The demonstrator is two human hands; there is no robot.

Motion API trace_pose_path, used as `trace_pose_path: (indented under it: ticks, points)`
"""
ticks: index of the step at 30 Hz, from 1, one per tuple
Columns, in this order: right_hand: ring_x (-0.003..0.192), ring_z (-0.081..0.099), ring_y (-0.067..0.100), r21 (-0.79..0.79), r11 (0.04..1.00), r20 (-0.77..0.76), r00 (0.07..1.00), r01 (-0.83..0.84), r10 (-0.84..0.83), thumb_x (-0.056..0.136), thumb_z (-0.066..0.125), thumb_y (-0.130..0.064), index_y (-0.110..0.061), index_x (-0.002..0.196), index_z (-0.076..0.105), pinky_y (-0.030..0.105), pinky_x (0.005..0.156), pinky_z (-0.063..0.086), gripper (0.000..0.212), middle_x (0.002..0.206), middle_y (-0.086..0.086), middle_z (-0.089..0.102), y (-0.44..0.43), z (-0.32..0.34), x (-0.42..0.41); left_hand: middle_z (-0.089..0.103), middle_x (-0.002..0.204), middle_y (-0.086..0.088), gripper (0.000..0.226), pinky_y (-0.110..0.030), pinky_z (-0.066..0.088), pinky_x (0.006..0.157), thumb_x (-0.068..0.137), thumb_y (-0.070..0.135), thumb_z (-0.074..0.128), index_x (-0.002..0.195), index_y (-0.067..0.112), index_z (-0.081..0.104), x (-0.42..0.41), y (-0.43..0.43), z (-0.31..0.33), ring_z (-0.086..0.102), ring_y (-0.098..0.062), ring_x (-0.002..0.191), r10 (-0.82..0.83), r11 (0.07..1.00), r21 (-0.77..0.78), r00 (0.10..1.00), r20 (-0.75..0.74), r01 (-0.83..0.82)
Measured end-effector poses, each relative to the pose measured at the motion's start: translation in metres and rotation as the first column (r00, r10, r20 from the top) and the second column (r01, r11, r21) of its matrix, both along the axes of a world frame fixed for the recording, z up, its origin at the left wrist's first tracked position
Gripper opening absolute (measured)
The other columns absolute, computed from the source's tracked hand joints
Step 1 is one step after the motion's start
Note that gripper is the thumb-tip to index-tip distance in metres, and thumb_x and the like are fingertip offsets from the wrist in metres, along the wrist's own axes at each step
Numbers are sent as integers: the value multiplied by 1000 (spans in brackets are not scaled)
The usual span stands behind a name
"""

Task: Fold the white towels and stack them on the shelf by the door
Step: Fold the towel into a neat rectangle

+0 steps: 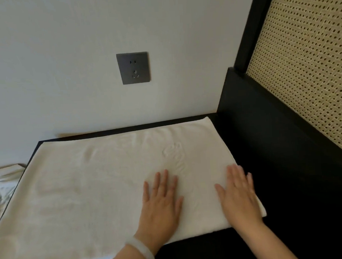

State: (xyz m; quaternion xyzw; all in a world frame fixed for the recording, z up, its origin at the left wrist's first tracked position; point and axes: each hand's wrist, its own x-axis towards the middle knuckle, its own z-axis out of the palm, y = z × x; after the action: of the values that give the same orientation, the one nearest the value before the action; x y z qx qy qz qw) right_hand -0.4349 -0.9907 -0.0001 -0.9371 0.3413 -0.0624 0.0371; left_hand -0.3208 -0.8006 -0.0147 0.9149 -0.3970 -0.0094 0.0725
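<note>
While both grips lie open, left hand point(161, 208), right hand point(239, 198), seemingly flat on towel point(89, 186).

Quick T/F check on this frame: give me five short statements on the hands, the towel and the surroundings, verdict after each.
1. Both hands lie flat, palms down, on the white terry towel. True.
2. The left hand wears a pale bangle at the wrist. True.
3. The right hand pinches a towel corner. False: its fingers are spread flat near the right edge.
4. The dark grey wall socket has a plug in it. False: nothing is plugged in.
5. The towel lies on a dark surface. True.
</note>
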Motion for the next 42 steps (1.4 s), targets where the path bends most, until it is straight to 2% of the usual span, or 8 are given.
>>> trace_pose_path:
  ticks: [4,6,12,16,22,31,38,42]
  points:
    - [138,45,25,39,940,49,940,-340,338,96,34,-36,-3,141,51,43,112,23,58,150,11,44,40,-14,15,39,154,-7,57,-53,22,108,99,46,30,147,19,45,-24,-14,-3,38,-27,141,-100,995,10,995,21,100]
    - [142,39,20,103,958,17,963,-269,268,97,32,-39,-8,145,47,42,114,20,59,153,7,43,29,-16,4,36,156,-5,57,-52,21,110,98,44,31,149,21,41,-21,-11,-5,35,-26,143,-109,994,1,993,43,109]
    - [151,-7,8,225,972,-71,994,-69,87,81,-20,-72,-24,157,-8,32,123,-8,91,165,-6,-8,-32,-7,-39,43,152,-4,57,-52,20,109,98,50,28,147,27,44,-9,-2,-4,43,-27,138,-63,997,42,998,-16,64]
    - [142,30,19,325,944,39,996,64,-81,100,44,-46,-20,157,22,39,117,24,66,156,0,32,-49,11,-30,31,158,-4,72,-52,15,114,96,62,5,152,26,34,39,39,0,32,-27,144,124,990,71,992,-8,-123]
    - [102,52,24,580,777,-76,966,243,-245,96,58,-35,-5,133,43,35,82,45,50,130,11,45,-55,39,0,-11,162,10,75,-45,-7,120,84,67,-21,153,39,-9,57,69,0,-13,-13,149,238,971,30,971,0,-238]
    - [101,71,30,992,114,-7,941,48,-339,84,73,-30,-14,124,65,48,96,53,43,105,10,75,-66,85,1,-14,162,7,66,-44,-10,119,93,60,-9,154,37,-9,55,71,-1,-15,-16,149,228,974,-3,974,-7,-228]
    - [86,73,16,932,242,285,958,-271,-28,93,61,-8,-14,113,68,29,75,58,22,99,4,76,29,148,78,-5,159,17,84,-30,-12,118,83,76,-10,155,38,11,63,73,8,-7,-9,150,228,948,-166,943,-243,-272]
    - [97,66,14,817,419,279,907,-397,315,95,58,-16,-20,129,58,27,82,54,34,115,0,70,117,133,122,43,145,15,40,-26,28,111,103,34,46,142,31,47,62,87,44,41,-8,133,100,464,-478,580,-808,-746]
